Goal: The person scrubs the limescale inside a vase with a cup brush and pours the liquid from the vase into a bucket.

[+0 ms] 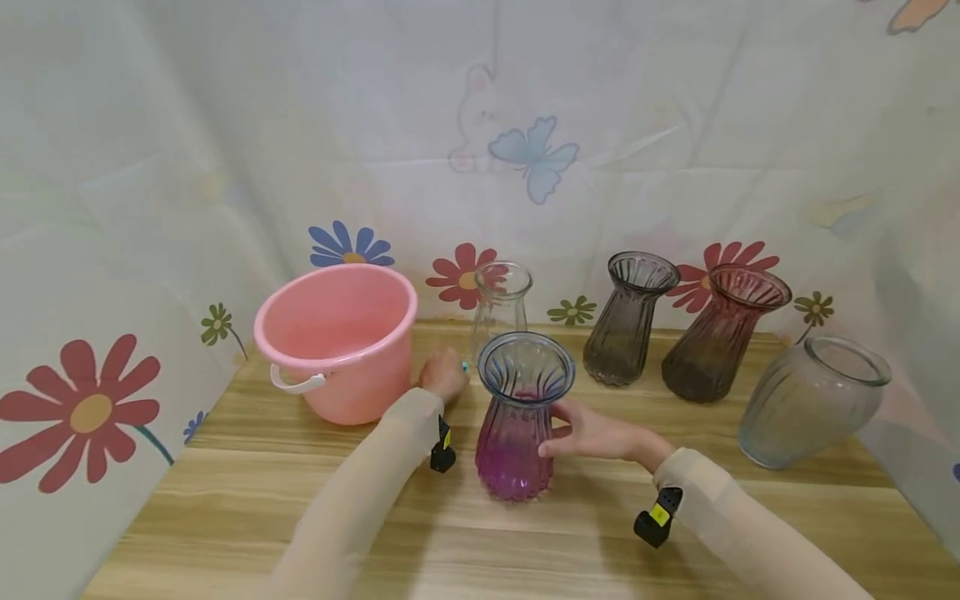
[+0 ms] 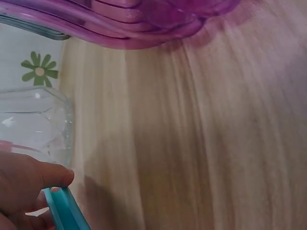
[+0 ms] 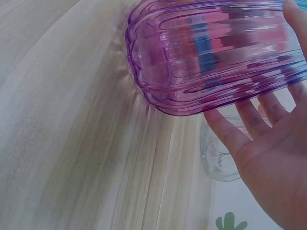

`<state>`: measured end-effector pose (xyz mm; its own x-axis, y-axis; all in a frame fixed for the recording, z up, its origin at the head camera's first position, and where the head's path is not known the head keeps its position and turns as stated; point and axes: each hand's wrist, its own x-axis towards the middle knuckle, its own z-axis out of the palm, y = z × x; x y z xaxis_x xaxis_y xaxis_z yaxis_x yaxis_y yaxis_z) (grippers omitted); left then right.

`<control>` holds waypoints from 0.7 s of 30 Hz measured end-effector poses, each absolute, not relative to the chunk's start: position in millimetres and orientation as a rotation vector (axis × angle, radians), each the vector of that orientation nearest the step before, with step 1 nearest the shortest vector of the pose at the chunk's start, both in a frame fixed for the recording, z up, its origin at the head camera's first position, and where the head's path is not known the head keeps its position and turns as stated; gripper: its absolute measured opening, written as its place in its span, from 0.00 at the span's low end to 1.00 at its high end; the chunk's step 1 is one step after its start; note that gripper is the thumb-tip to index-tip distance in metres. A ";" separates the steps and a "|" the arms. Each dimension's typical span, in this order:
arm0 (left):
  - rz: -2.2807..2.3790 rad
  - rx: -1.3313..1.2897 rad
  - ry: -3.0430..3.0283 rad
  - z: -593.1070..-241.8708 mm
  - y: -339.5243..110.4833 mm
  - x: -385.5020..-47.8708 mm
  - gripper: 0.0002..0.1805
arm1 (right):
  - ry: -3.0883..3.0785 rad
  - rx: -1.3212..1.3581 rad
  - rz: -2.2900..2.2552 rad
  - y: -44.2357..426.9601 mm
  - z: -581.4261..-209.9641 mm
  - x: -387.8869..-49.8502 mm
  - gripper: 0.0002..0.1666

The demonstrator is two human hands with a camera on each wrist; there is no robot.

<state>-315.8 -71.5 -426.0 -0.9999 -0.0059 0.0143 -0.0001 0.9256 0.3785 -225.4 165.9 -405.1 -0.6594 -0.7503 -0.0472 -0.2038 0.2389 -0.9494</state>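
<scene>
A ribbed glass vase (image 1: pixel 517 442), purple below and bluish at the rim, stands at the middle of the wooden table. My right hand (image 1: pixel 603 433) holds its right side, thumb in front and fingers behind; in the right wrist view the fingers (image 3: pixel 244 120) lie along the glass. My left hand (image 1: pixel 444 375) is beside the pink bucket (image 1: pixel 360 387), behind and left of the purple vase. Between its thumb and fingers it pinches a turquoise strip-like piece (image 2: pixel 67 211), cut off by the frame edge, so its kind is unclear. A clear glass vase (image 1: pixel 501 317) stands just past that hand.
A grey glass vase (image 1: pixel 626 333) and a reddish-grey one (image 1: pixel 716 342) stand at the back right. Farther right is a wide clear glass vase (image 1: pixel 810 408). A patterned sheet (image 1: pixel 675 100) hangs behind the table (image 1: pixel 480 550). The bucket's white handle (image 1: pixel 298 383) hangs at its front.
</scene>
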 end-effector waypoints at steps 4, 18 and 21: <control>-0.628 -0.002 -3.084 -435.3 -73.4 -316.9 0.07 | 2.002 -0.853 -1.442 165.4 -406.6 -223.3 0.43; -0.549 -0.274 -3.012 -414.5 -74.4 -301.5 0.23 | 2.094 -0.921 -1.409 166.4 -412.4 -220.2 0.41; -0.511 -0.446 -2.950 -397.1 -77.3 -286.0 0.29 | 2.143 -0.940 -1.388 165.4 -412.5 -218.5 0.41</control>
